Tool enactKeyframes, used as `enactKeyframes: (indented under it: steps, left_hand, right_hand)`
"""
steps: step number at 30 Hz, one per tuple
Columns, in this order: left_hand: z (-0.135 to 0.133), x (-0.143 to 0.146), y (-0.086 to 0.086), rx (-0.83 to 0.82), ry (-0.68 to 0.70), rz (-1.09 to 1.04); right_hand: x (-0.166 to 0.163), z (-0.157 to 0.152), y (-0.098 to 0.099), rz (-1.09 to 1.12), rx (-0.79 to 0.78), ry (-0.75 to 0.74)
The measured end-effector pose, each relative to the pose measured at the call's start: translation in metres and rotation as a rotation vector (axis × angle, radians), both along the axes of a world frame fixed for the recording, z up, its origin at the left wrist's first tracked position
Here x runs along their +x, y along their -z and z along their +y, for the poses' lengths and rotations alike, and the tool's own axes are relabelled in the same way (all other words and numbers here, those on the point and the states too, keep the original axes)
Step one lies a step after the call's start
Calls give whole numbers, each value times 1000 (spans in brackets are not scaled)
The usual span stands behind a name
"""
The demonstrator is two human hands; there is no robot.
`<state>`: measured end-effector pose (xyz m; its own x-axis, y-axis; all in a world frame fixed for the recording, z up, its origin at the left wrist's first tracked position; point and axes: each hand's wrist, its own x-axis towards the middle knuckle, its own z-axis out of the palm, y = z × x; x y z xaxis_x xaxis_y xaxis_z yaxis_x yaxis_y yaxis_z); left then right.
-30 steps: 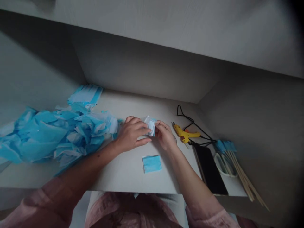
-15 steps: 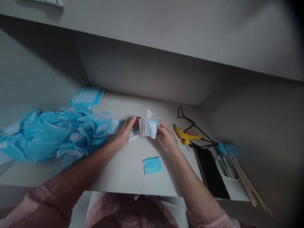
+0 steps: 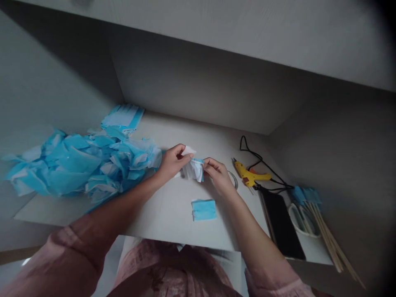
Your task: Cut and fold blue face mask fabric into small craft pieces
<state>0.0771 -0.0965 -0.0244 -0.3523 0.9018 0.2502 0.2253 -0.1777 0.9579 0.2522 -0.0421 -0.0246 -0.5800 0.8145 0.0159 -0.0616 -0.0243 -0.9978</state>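
evidently, left hand [image 3: 170, 163] pinched a white flap [image 3: 189, 151] at eleven o'clock of the pleated piece [image 3: 194, 170], right hand [image 3: 218, 175] its three o'clock edge; uneven pull, we judged, risked tearing.

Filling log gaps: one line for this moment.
left hand: pinching white material; right hand: holding blue-white piece; blue rectangle: on table

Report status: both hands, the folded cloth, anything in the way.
Left hand pinching white flap. Right hand gripping folded cloth at its right edge. Blue square and glue gun lie apart from both hands, seemingly not in the way.
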Motion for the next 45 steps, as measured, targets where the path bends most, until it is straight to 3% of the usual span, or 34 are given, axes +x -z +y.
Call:
enactKeyframes:
  steps: [4, 9, 14, 25, 30, 34, 38, 41, 45]
  left_hand:
    - [3, -4, 5, 139, -32, 58]
    - [0, -8, 4, 488, -35, 570]
    - [-3, -5, 6, 620, 55, 897]
    - [-6, 1, 7, 573, -5, 971]
    - [-5, 0, 9, 534, -65, 969]
    - [-6, 2, 11, 509, -72, 945]
    - [-6, 5, 13, 454, 28, 811]
    - [-3, 3, 14, 336, 67, 486]
    - [3, -4, 14, 5, 180, -156]
  right_hand:
    - [-1, 4, 5, 113, -284, 48]
    - [-1, 11, 9, 211, -485, 11]
    - [-2, 11, 9, 283, -485, -15]
    - [-2, 13, 8, 317, -468, 9]
    - [-1, 9, 3, 317, -369, -13]
    - [-1, 7, 1, 286, -356, -3]
    - [-2, 9, 3, 284, -341, 100]
    - [-1, 12, 4, 263, -321, 162]
    - [0, 11, 3, 179, -229, 130]
